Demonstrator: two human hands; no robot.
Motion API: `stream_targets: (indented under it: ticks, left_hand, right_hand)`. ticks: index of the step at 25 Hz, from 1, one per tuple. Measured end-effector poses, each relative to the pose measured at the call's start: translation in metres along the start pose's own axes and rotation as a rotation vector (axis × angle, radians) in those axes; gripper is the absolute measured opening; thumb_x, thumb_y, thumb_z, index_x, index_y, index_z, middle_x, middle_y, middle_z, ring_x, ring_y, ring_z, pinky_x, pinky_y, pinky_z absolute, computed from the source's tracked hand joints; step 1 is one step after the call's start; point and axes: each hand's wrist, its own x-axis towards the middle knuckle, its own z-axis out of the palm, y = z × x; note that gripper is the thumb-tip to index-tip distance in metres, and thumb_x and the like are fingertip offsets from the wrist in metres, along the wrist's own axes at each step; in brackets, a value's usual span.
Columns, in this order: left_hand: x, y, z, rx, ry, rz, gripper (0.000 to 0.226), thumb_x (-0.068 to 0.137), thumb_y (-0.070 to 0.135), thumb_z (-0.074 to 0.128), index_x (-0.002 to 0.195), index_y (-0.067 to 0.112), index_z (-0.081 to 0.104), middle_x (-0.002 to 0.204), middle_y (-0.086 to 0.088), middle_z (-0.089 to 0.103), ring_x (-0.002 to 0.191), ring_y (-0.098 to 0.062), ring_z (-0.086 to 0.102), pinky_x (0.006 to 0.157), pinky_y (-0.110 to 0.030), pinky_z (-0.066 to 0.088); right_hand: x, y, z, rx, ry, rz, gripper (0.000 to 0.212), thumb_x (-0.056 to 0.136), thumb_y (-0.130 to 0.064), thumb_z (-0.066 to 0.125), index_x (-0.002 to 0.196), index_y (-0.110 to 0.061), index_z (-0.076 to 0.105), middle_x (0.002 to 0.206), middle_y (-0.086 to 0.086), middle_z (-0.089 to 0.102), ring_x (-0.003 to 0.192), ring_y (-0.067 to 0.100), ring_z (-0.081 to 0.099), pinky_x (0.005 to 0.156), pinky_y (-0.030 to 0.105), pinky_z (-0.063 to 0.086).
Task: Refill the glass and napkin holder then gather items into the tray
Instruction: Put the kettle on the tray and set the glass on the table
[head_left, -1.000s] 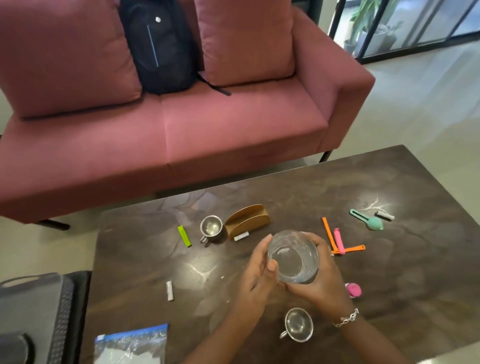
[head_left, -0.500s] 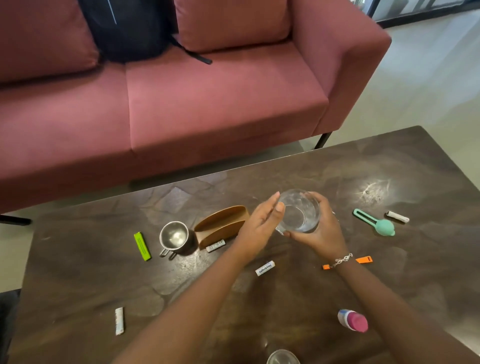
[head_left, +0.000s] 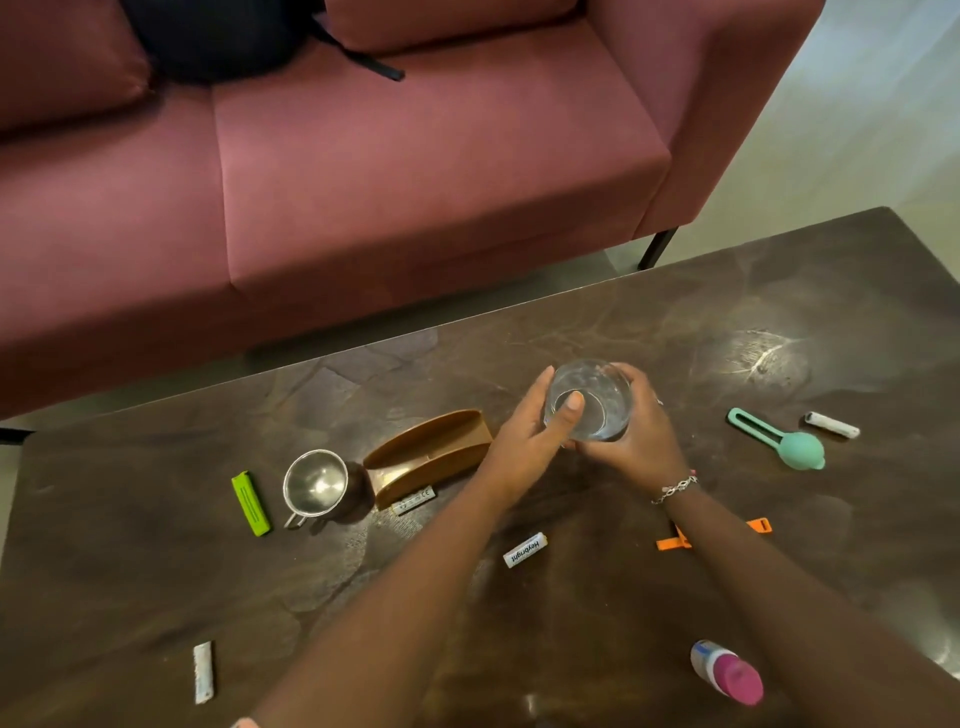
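Note:
A clear glass (head_left: 597, 395) with some water in it stands at mid-table, held between both hands. My left hand (head_left: 530, 441) presses its left side, thumb across the glass's near face. My right hand (head_left: 634, 436), with a bracelet at the wrist, curls round the right side. Just left of the hands lies the brown wooden napkin holder (head_left: 426, 457), with nothing in it. No tray is in view.
On the dark table (head_left: 675, 322): a steel cup (head_left: 314, 486), a green clip (head_left: 251, 503), white sachets (head_left: 524, 550) (head_left: 202, 671) (head_left: 831, 424), a teal spoon (head_left: 779, 439), an orange clip (head_left: 675, 543), a pink-capped bottle (head_left: 727, 673). A red sofa (head_left: 363, 182) stands behind.
Both hands have carried the glass away from me toward the table's middle, beside the napkin holder. The view has tilted down; the near steel cup and plastic bag have dropped out of view.

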Motion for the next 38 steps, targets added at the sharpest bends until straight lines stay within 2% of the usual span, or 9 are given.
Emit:
stream_targets:
  ticks: [4, 12, 16, 21, 25, 28, 32, 35, 38]
  left_hand:
    - [0.007, -0.003, 0.002, 0.021, -0.022, -0.024, 0.096, 0.063, 0.074, 0.05, 0.143, 0.033, 0.017, 0.15, 0.003, 0.031, 0.136, -0.015, 0.032, 0.112, -0.046, 0.031]
    - [0.008, -0.009, 0.0, 0.146, -0.033, 0.016, 0.092, 0.071, 0.059, 0.057, 0.144, 0.035, 0.007, 0.154, 0.005, 0.021, 0.14, -0.016, 0.024, 0.113, -0.045, 0.027]
    - [0.011, -0.006, -0.001, 0.316, -0.022, 0.036, 0.091, 0.079, 0.045, 0.064, 0.146, 0.029, 0.003, 0.156, 0.004, 0.016, 0.141, -0.018, 0.021, 0.114, -0.041, 0.026]
    - [-0.004, 0.006, -0.001, 0.636, 0.046, 0.162, 0.094, 0.08, 0.044, 0.064, 0.146, 0.026, -0.001, 0.157, 0.005, 0.004, 0.144, -0.016, 0.01, 0.115, -0.043, 0.023]
    - [-0.048, 0.009, -0.012, 0.812, 0.058, 0.222, 0.088, 0.084, 0.041, 0.06, 0.146, 0.025, 0.0, 0.157, 0.004, 0.0, 0.144, -0.014, 0.001, 0.116, -0.038, 0.014]
    - [-0.091, 0.001, -0.027, 0.911, 0.037, 0.189, 0.087, 0.086, 0.042, 0.056, 0.146, 0.026, -0.005, 0.157, 0.005, -0.007, 0.142, -0.01, -0.01, 0.119, -0.037, 0.003]
    - [-0.141, -0.007, -0.048, 1.0, 0.106, 0.148, 0.082, 0.089, 0.042, 0.05, 0.146, 0.024, -0.007, 0.156, 0.004, -0.012, 0.137, -0.007, -0.021, 0.119, -0.036, -0.004]
    - [-0.182, -0.012, -0.065, 1.006, 0.191, 0.162, 0.08, 0.089, 0.042, 0.049, 0.146, 0.023, -0.004, 0.157, 0.003, -0.009, 0.141, -0.01, -0.017, 0.118, -0.034, -0.004]
    - [-0.223, -0.02, -0.083, 0.942, 0.264, 0.147, 0.077, 0.089, 0.043, 0.05, 0.146, 0.022, 0.003, 0.157, 0.002, -0.002, 0.143, -0.012, -0.01, 0.118, -0.034, -0.001]
  right_hand:
    - [0.003, 0.004, 0.001, 0.014, 0.008, -0.022, 0.095, 0.044, -0.055, 0.067, 0.124, -0.011, 0.04, 0.114, -0.003, 0.053, 0.108, 0.022, 0.054, 0.089, 0.033, 0.044]
    - [0.005, 0.011, 0.002, 0.001, -0.042, -0.026, 0.096, 0.052, -0.054, 0.064, 0.131, -0.009, 0.033, 0.121, -0.002, 0.047, 0.114, 0.021, 0.049, 0.092, 0.031, 0.04]
    - [0.006, 0.013, -0.001, -0.026, -0.098, 0.003, 0.099, 0.052, -0.052, 0.067, 0.134, -0.011, 0.028, 0.129, 0.004, 0.046, 0.117, 0.022, 0.049, 0.096, 0.036, 0.042]
    - [-0.001, 0.004, -0.01, -0.216, -0.084, -0.074, 0.099, 0.062, -0.024, 0.083, 0.14, -0.004, 0.025, 0.144, 0.015, 0.032, 0.132, 0.027, 0.033, 0.107, 0.047, 0.033]
    - [-0.024, -0.012, -0.018, -0.369, -0.022, -0.142, 0.091, 0.066, -0.039, 0.079, 0.137, -0.004, 0.033, 0.143, 0.017, 0.036, 0.133, 0.03, 0.032, 0.104, 0.035, 0.026]
    - [-0.05, -0.03, -0.019, -0.441, 0.035, -0.196, 0.084, 0.07, -0.049, 0.065, 0.135, -0.003, 0.037, 0.139, 0.021, 0.041, 0.129, 0.032, 0.037, 0.103, 0.037, 0.028]
    - [-0.079, -0.055, -0.016, -0.54, 0.029, -0.246, 0.079, 0.07, -0.036, 0.069, 0.133, 0.001, 0.038, 0.137, 0.024, 0.043, 0.126, 0.039, 0.041, 0.102, 0.048, 0.033]
    - [-0.105, -0.078, -0.007, -0.576, -0.007, -0.25, 0.079, 0.071, -0.025, 0.078, 0.134, 0.003, 0.038, 0.138, 0.024, 0.042, 0.128, 0.039, 0.039, 0.103, 0.044, 0.028]
    - [-0.132, -0.1, 0.005, -0.539, -0.057, -0.271, 0.077, 0.073, -0.021, 0.076, 0.135, 0.003, 0.037, 0.139, 0.025, 0.041, 0.129, 0.039, 0.038, 0.106, 0.05, 0.032]
